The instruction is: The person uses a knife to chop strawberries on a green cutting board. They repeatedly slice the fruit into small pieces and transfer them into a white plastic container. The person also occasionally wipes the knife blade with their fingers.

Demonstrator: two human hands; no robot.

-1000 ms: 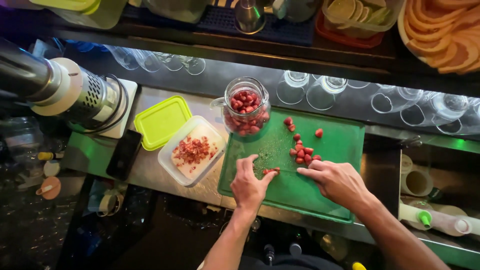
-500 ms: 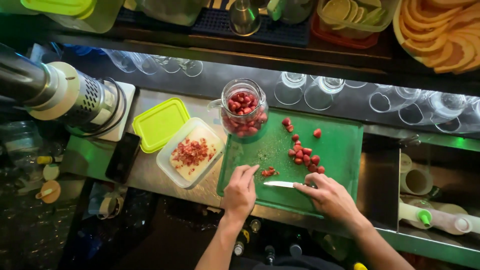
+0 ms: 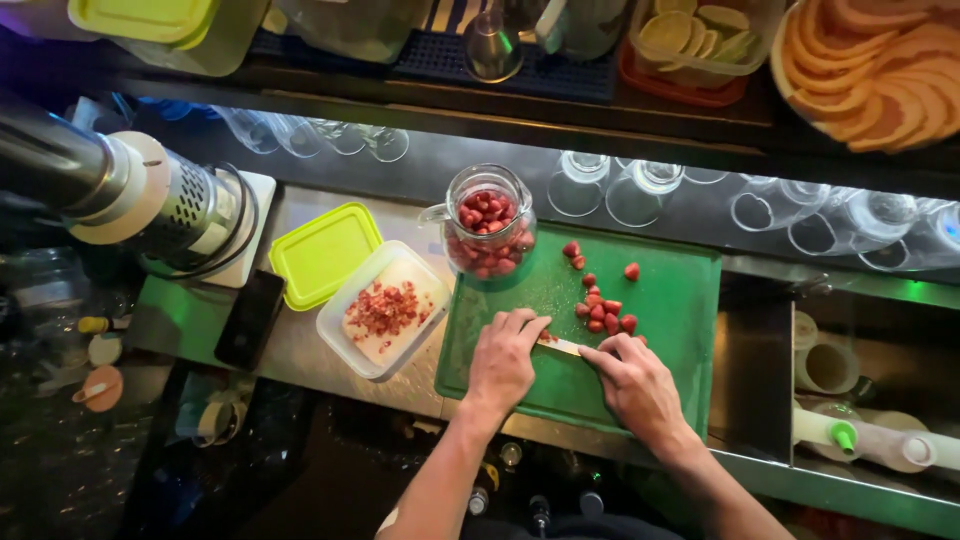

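A person's left hand [image 3: 503, 362] lies curled, fingers bent down over small red fruit pieces on a flat green cutting board [image 3: 668, 300], while the right hand [image 3: 637, 385] grips a slim metal knife [image 3: 561, 346] beside it. Whole strawberries [image 3: 603, 309] sit just beyond the blade. A round glass jar [image 3: 487, 223] of fruit stands at the board's far corner, a white plastic tub [image 3: 385, 310] of chopped bits alongside.

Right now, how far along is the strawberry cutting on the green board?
Done: chopped red bits fill the white tub. In hand: the left hand steadies a piece while the right hand works the small knife. Left: whole strawberries on the green cutting board, more in the glass jar.
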